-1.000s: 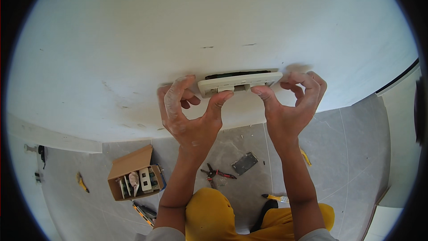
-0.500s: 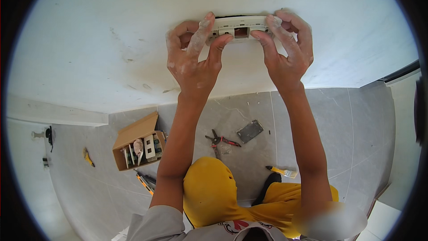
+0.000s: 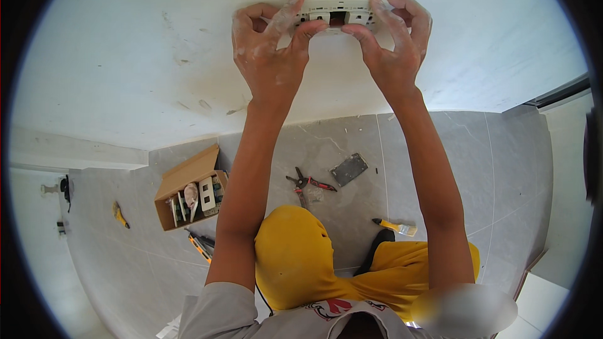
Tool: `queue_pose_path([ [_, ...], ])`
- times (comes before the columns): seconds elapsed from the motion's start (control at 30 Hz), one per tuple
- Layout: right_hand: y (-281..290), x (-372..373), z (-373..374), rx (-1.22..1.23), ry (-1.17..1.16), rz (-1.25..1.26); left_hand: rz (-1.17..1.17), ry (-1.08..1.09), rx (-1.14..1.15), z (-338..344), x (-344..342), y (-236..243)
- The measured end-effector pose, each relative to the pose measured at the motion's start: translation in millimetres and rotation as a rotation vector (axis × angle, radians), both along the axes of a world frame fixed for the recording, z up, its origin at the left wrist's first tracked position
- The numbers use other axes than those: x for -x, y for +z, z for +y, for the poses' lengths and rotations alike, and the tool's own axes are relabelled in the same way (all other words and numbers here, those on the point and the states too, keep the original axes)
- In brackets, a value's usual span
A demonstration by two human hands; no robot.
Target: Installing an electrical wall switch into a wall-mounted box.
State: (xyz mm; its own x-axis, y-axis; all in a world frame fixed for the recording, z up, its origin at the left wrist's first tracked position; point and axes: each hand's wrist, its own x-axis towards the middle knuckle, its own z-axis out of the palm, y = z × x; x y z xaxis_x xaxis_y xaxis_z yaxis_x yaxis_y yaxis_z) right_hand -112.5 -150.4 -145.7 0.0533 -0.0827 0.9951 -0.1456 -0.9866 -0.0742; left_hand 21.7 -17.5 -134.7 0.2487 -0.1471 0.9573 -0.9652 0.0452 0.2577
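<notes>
A white electrical faceplate (image 3: 339, 2) with square modules and a central opening sits against the white wall (image 3: 157, 75) at the top of the head view. My left hand (image 3: 269, 44) grips its left end, one fingertip over the upper edge and the thumb at the lower front by a module. My right hand (image 3: 396, 44) holds the right end likewise, its thumb low on the front beside the opening. Both hands have white dust on the fingers; whatever is behind the plate is hidden.
On the grey tiled floor (image 3: 477, 176) below lie a cardboard box (image 3: 188, 169) of fittings, pliers (image 3: 301, 181), a dark rectangular plate (image 3: 348, 168), a paintbrush (image 3: 396, 226), an orange tool (image 3: 201, 248) and a yellow tool (image 3: 119, 215). My yellow-clad legs (image 3: 292, 257) are beneath my arms.
Both hands and the faceplate appear higher in view than a second ago. My fingers have moved onto the upper edge, and the dark gap above the plate shows less.
</notes>
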Motion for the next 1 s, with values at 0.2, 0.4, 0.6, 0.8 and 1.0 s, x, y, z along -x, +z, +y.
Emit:
queue_pose_path([
  [0.2, 8, 4, 6, -0.067, 0.021, 0.061, 0.135, -0.003, -0.023, 4, 8, 5],
  [0.4, 7, 10, 7, -0.075, 0.05, 0.13, 0.077, -0.039, 0.005, 3, 4, -1],
  [0.6, 16, 22, 14, -0.109, 0.046, 0.209, 0.049, -0.133, -0.059, 16, -2, -3],
  [0.8, 25, 29, 13, -0.19, 0.112, 0.287, 0.188, -0.279, -0.112, 38, -8, -2],
  [1.0, 24, 31, 3, -0.118, 0.115, 0.363, 0.354, -0.447, -0.145, 42, -5, -26],
])
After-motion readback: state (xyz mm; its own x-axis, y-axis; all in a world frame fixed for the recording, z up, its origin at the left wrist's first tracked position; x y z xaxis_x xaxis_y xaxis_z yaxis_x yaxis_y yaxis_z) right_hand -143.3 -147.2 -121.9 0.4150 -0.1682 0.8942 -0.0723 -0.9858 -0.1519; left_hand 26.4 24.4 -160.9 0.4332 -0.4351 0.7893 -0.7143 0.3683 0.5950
